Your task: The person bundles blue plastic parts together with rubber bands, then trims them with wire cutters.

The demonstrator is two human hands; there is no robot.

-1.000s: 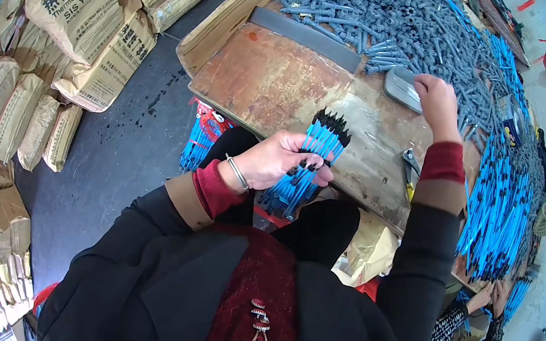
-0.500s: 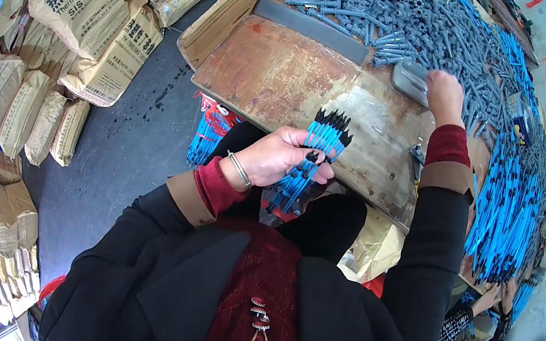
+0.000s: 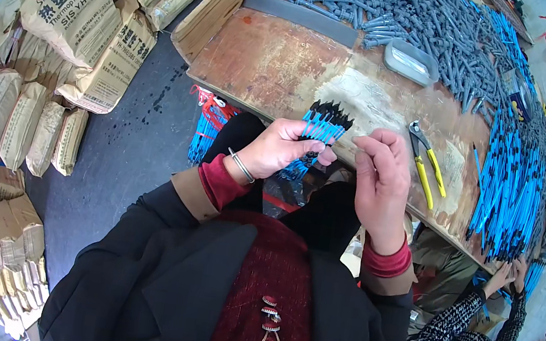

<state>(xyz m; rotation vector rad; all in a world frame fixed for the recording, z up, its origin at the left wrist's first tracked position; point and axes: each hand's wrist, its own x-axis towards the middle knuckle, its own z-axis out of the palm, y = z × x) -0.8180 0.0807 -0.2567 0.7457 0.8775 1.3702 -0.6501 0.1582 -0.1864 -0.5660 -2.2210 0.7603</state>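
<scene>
While wrapping the left hand (image 3: 281, 149) around a bundle of slim blue rods (image 3: 322, 133), held the right hand (image 3: 382, 186) raised just beside it, apart from the left, with fingers curled and thumb near the forefinger. Could not tell from this view about anything thin pinched there. Carried the bundle at the near edge of the bench (image 3: 268, 58), with black tips (image 3: 331, 113) uppermost and lower ends hanging beneath the palm.

Looked light, judging by the slimness of the rods, and probably smooth like plastic: easy to lift as a bunch, yet apt to slip lengthwise, rod against rod, under a loose hold. Seemed stiff enough to stand straight out of the grasp, though likely springy sideways and prone to splay at the top. Called for a firm, even grip around the middle, thumb across the front and fingers closed behind, rather than a pinch at the ends. Judged the narrow tips the most delicate part, liable to snag on one another or bend under a hard squeeze; allowed a second, lighter hold just below them.

Had yellow-handled pliers (image 3: 422, 180) lying spread on the bench near the right hand, and a clear shallow tray (image 3: 410, 64) farther off, beside a heap of grey fittings (image 3: 406, 15). Saw more blue rods piled loose (image 3: 513, 176) along the right side, near a co-worker's hands (image 3: 501, 278).
</scene>
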